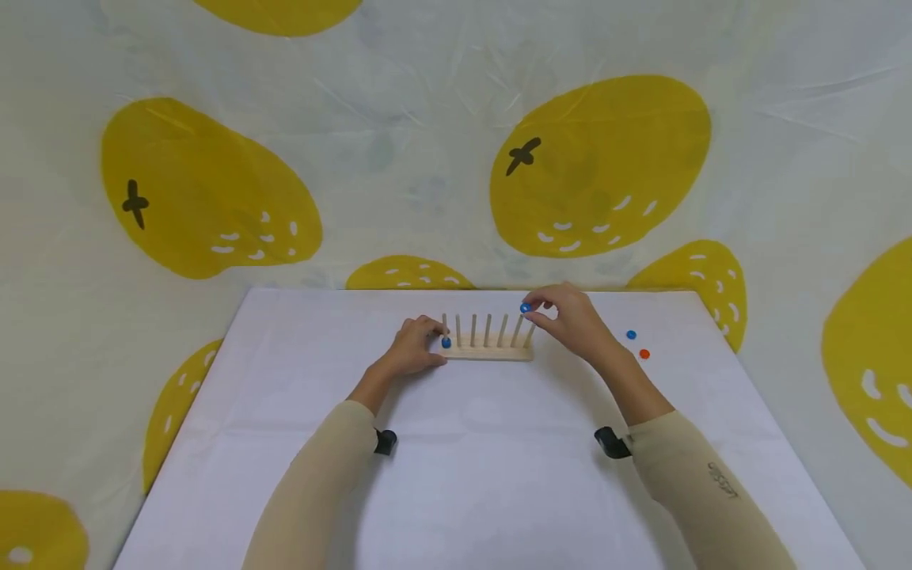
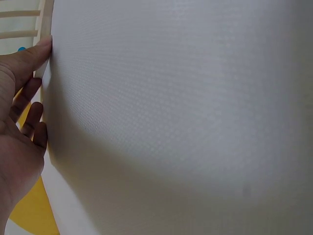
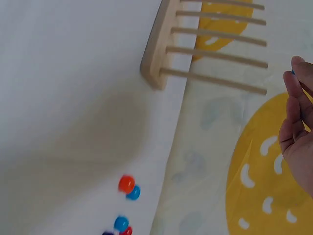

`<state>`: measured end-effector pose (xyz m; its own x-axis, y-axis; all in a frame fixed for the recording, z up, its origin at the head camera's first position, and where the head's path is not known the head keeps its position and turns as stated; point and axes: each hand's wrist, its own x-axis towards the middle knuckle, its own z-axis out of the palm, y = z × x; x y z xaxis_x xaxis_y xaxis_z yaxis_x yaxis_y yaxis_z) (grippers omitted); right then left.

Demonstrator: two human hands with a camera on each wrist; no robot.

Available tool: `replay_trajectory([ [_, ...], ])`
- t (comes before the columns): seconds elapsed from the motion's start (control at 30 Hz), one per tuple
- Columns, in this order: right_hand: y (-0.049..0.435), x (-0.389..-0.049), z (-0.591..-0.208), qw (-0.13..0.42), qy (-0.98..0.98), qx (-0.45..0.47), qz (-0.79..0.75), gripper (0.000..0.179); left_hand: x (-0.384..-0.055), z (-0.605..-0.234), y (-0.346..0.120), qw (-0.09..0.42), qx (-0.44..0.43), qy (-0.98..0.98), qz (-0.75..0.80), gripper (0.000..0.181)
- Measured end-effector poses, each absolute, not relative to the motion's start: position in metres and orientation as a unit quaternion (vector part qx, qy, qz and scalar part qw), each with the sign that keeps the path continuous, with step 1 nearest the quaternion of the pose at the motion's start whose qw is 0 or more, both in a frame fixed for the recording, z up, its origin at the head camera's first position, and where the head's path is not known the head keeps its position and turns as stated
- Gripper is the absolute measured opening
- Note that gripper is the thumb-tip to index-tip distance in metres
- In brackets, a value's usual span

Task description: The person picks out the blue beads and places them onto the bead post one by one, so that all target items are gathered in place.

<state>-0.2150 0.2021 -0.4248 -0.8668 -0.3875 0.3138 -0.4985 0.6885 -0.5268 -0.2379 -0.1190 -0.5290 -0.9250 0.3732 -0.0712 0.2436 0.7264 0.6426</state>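
A wooden peg stand [image 1: 488, 355] with a row of upright pegs sits toward the far side of the table. My left hand [image 1: 413, 347] grips its left end, thumb along the front edge and fingers behind. On the leftmost peg, low down by the base, is a blue bead [image 1: 446, 343]. Over the right-hand pegs, my right hand [image 1: 572, 318] pinches another blue bead [image 1: 526, 308] between thumb and index finger, close to the peg tops. In the right wrist view this bead is mostly hidden by the fingers [image 3: 295, 88].
Right of the stand, a blue bead [image 1: 631, 335] and an orange bead [image 1: 644, 354] lie on the white tabletop [image 1: 492, 491]. The right wrist view also shows a red bead [image 3: 127, 230] and a dark bead [image 3: 108, 233]. Behind the table hangs a patterned cloth [image 1: 427, 142].
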Motion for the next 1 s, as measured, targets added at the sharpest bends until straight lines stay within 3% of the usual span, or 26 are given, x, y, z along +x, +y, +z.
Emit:
replay_trajectory([
  [1.0,0.102,-0.243,-0.424,0.013,-0.906,0.308,0.291,0.021,-0.238,-0.524,-0.118,0.104,0.16,0.928,0.32,0.048],
])
